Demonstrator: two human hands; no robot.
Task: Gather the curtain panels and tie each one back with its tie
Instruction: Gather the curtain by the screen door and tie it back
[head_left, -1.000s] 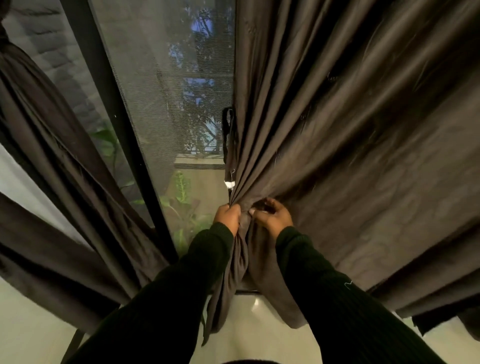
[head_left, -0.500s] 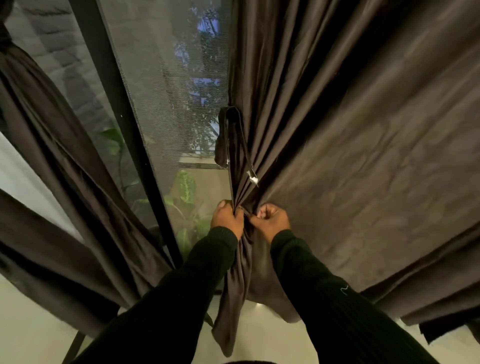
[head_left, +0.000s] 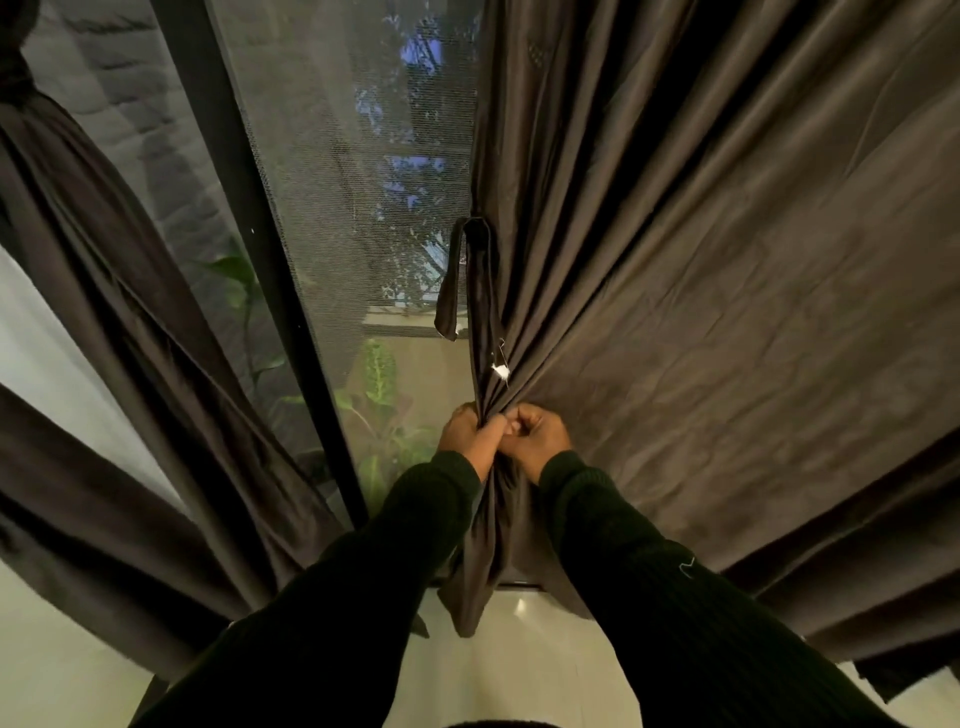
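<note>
Dusk shows through the screened window (head_left: 358, 171). At far left, one curtain panel (head_left: 119, 322) already hangs drawn aside. Centre, the left hand (head_left: 464, 435) clenches the gathered edge of the right curtain panel (head_left: 701, 291), and the right hand (head_left: 540, 435) pinches the same bunch beside it. Its tie (head_left: 453, 283) dangles loose just above. Gathering looks underway; wrapping the tie comes next. No containers are visible.

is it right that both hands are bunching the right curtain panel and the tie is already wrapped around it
Not quite. In the head view both the left hand and right hand do grip the bunched right curtain panel, but the tie is not wrapped around it; it hangs loose at the panel's edge above the hands.
</note>
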